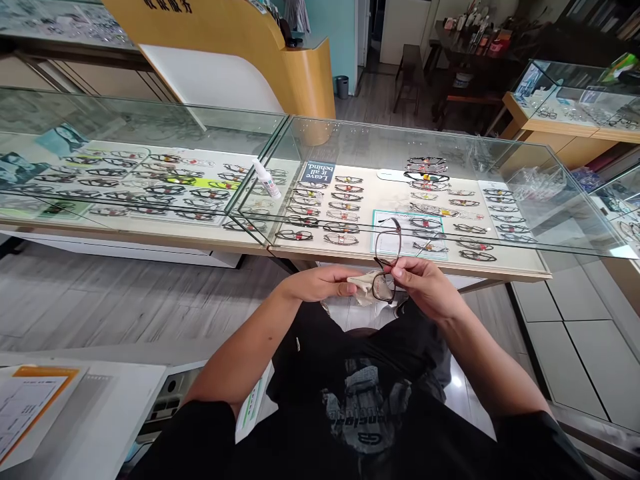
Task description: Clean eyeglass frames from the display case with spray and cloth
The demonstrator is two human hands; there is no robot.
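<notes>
Between my hands, in front of the glass showcase, is a pair of dark-framed eyeglasses (389, 241), turned on end with one lens above the other. My right hand (423, 283) pinches the frame near its middle. A cream cleaning cloth (364, 289) is gripped in my left hand (323, 283), fingers closed on it. Part of the cloth lies against the lower lens; the fingertips behind it are hidden. One temple of the glasses points up and away from me. On the showcase top stands a small white spray bottle (267, 180).
A glass showcase (440, 150) with rows of eyeglasses spans the view ahead. A dark blue sign (320, 173) sits inside it. Papers (33, 410) lie on a white table at lower left. Another display case (585, 100) is at far right, and a bin (342, 87) stands behind.
</notes>
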